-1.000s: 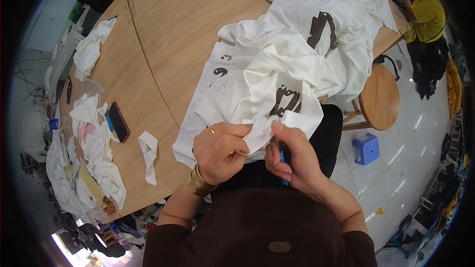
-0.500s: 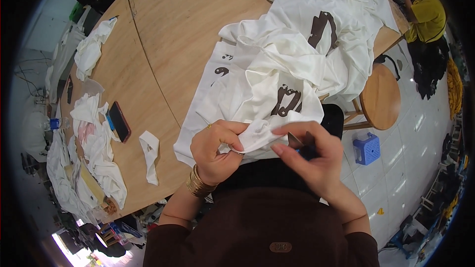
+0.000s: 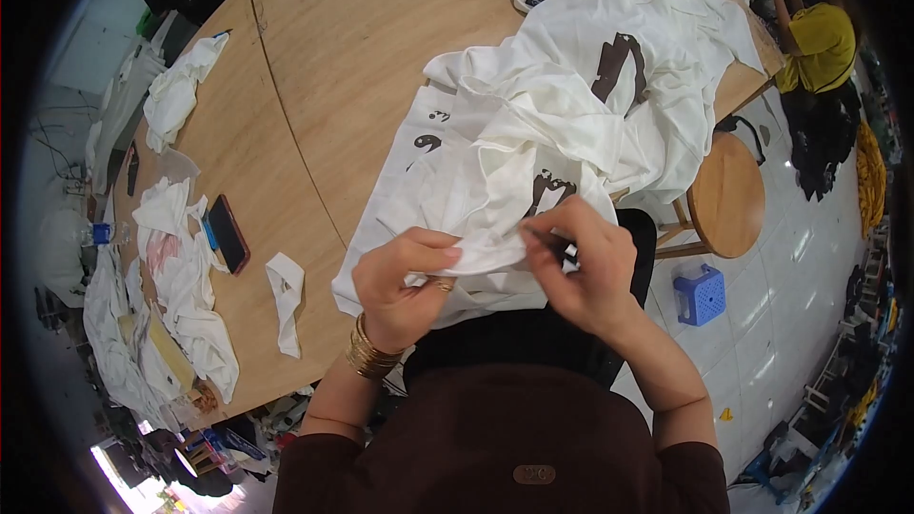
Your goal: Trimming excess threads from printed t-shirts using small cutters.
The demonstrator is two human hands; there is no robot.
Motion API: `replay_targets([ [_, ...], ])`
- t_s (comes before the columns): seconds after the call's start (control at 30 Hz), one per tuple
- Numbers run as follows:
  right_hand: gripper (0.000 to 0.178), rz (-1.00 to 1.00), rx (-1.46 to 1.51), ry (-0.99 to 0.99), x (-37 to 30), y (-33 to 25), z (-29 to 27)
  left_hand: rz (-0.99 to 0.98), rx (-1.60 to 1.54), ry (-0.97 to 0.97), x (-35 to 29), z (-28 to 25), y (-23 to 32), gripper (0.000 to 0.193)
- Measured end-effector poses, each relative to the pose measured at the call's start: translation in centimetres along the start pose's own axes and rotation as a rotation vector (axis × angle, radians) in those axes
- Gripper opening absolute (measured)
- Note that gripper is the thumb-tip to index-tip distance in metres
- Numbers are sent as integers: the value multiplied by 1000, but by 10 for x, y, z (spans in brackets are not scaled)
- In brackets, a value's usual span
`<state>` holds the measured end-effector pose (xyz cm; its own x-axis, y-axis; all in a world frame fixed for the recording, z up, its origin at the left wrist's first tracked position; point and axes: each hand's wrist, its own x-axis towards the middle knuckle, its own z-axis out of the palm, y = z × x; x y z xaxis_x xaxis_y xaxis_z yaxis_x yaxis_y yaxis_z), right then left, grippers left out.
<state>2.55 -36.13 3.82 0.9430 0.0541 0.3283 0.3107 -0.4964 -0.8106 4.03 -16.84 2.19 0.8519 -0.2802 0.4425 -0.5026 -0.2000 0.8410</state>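
Near the table's front edge lies a white garment (image 3: 509, 200) with a dark brown print, bunched up over my lap. My left hand (image 3: 402, 286) is closed on its hem, thumb on top of the cloth. To the right, my right hand (image 3: 590, 266) is closed on small metal thread snips, mostly hidden by the fingers; their dark tip touches or hovers just over the hem, I cannot tell which. More white garments (image 3: 666, 67) with dark prints are heaped beyond, running to the far right.
A phone (image 3: 228, 233), a white cloth strip (image 3: 285, 300) and white cloth scraps (image 3: 186, 276) lie on the left of the wooden table (image 3: 352, 29). At right stand a round wooden stool (image 3: 728, 195) and a blue plastic stool (image 3: 700, 295). A person in yellow (image 3: 819, 43) handles white cloth at far right.
My right hand has moved up and left, bringing the snips to the hem, and its fingers have drawn together. My left hand has shifted slightly left, still gripping the cloth.
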Motion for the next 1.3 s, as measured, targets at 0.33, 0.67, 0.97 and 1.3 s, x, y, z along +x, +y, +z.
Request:
replay_targets([
  [0.33, 19, -198, -72, -34, -17, 5, 8, -87, 46, 38, 6, 0, 1, 20],
  [0.67, 16, 123, 361, -520, -17, -7, -14, -78, -132, 159, -11, 15, -10, 26],
  [0.97, 31, 796, 852, -654, -10, -41, -15, -11, -223, 74, -7, 19, -2, 23],
  [1.3, 36, 869, 1007, -591, -10, -42, -9, 26, -304, 124, -11, 25, 1, 19],
])
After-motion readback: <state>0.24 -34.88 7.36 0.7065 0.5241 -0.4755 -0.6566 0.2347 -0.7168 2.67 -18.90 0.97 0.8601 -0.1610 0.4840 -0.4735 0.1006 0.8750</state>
